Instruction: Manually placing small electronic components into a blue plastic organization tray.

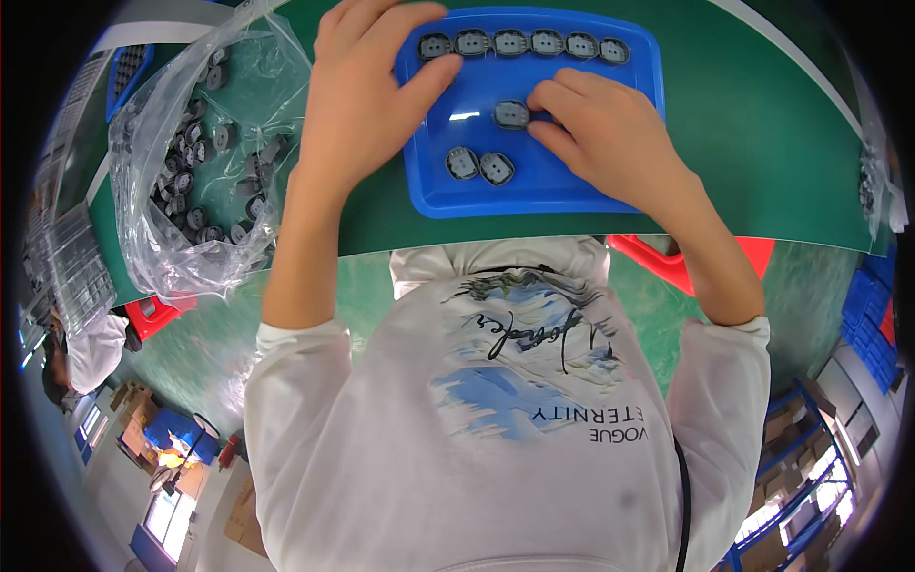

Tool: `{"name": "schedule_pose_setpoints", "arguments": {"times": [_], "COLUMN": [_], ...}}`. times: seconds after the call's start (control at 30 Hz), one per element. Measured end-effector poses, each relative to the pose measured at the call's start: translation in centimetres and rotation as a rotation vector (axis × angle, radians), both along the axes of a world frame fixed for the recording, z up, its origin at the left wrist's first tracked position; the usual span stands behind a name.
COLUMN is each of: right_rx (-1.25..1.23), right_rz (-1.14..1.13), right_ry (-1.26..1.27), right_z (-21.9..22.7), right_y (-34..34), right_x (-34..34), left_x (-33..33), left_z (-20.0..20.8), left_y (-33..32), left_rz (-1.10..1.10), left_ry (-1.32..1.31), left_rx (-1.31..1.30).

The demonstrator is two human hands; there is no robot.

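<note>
A blue plastic tray [572, 186] lies on the green table. Several small grey oval parts stand in a row [548, 43] along its far edge. My left hand [367, 86] rests over the tray's left end, thumb pointing toward the row's first part [436, 46]. My right hand [610, 133] touches a single grey part [512, 114] in the tray's middle with its fingertips. Two more grey parts [479, 166] lie side by side nearer the tray's front edge.
A clear plastic bag [191, 153] holding several of the same grey parts lies open at the left. A red stool [681, 262] shows under the table edge. Blue crates [867, 305] and shelving stand at the right. Another person in white [91, 348] is at lower left.
</note>
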State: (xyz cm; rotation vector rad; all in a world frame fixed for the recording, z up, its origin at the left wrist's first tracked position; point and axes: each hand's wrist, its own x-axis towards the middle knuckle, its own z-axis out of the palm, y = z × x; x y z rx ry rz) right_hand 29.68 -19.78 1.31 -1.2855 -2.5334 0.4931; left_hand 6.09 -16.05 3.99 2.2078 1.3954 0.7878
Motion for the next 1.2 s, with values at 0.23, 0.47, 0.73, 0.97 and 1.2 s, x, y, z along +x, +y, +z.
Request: {"name": "schedule_pose_setpoints", "arguments": {"times": [0.23, 0.47, 0.73, 0.97, 1.2], "right_rx": [-0.017, 0.128, 0.161, 0.136, 0.120], "right_rz": [-0.083, -0.004, 0.123, 0.165, 0.114], "right_ry": [0.107, 0.116, 0.060, 0.076, 0.036], "right_z": [0.1, -1.0, -0.3, -0.5, 0.0], "right_y": [0.4, 2.0, 3.3, 3.9, 3.6], "right_x": [-2.5, -3.4, -3.3, -3.3, -3.4], "left_x": [-2.8, -1.5, -1.3, -1.3, -1.1], "left_z": [-3.5, -2.1, -2.9, -2.8, -4.0], "left_y": [-3.9, -2.8, -2.0, -1.9, -1.3], "left_rz": [0.056, 0.059, 0.024, 0.009, 0.003], "left_ry": [-0.030, 0.014, 0.039, 0.011, -0.009], "left_rx": [0.179, 0.093, 0.179, 0.166, 0.124]}}
